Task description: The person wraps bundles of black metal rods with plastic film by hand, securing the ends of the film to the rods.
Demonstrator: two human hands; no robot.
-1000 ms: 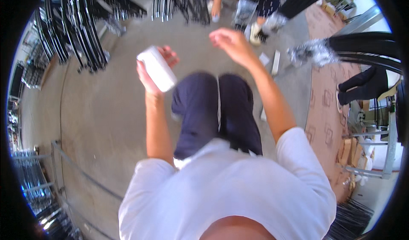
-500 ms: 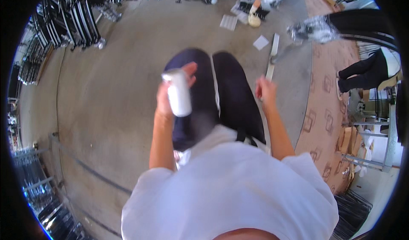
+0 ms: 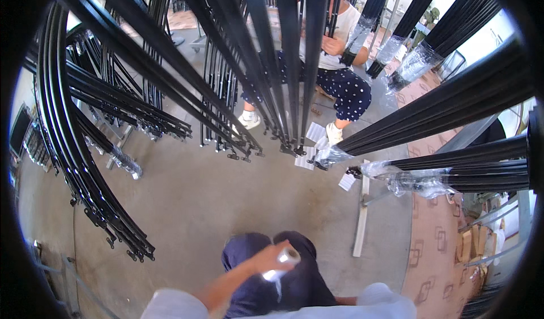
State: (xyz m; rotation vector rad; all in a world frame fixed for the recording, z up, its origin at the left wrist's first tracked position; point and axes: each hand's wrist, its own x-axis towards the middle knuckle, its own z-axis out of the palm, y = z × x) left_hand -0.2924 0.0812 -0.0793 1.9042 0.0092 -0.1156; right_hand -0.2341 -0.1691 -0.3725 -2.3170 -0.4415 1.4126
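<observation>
My left hand (image 3: 271,258) is closed around a small roll of plastic wrap (image 3: 290,256), held over my dark trousers. The roll looks whitish and shiny, with a round core showing at its end and a bright loose strip hanging below. My right hand is out of sight; just a bit of the right forearm (image 3: 347,300) shows beside my shirt. Ahead of me hang bundles of long black tubes (image 3: 289,81) with small fittings at their lower ends. On the right, clear film (image 3: 416,180) wraps the ends of some bundles.
Across from me sits a person in dotted trousers (image 3: 348,92), a hand (image 3: 333,46) at the tubes. A long pale bar (image 3: 361,228) and white paper sheets (image 3: 317,133) lie on the concrete floor. A pinkish patterned floor covering (image 3: 433,245) runs along the right side.
The view has tilted up, bringing the hanging tubes and the other person into sight. The roll has turned, its end now facing up, still in my left hand. My right hand has left the picture.
</observation>
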